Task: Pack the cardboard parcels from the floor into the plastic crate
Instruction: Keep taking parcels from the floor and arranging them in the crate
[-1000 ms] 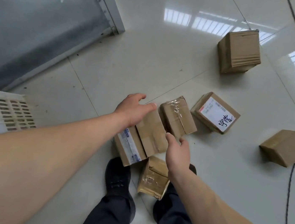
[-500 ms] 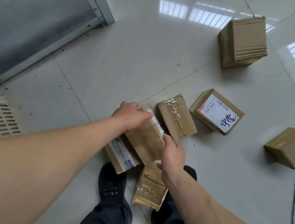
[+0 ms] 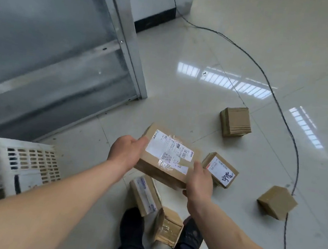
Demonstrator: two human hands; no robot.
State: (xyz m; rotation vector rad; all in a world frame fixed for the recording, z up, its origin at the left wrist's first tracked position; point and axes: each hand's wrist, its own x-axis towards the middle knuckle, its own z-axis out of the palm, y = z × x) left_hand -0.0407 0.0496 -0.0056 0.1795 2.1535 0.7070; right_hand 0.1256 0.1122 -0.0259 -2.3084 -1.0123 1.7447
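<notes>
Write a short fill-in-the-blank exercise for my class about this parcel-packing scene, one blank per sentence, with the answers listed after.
1. The labelled parcel is gripped by ____ hands, the left hand and the right hand.
2. The white plastic crate stands on the person's ____ side.
3. The parcel with black handwriting lies on the ____.
4. A thin black ____ curves across the floor tiles.

Answers: both; left; floor; cable
</notes>
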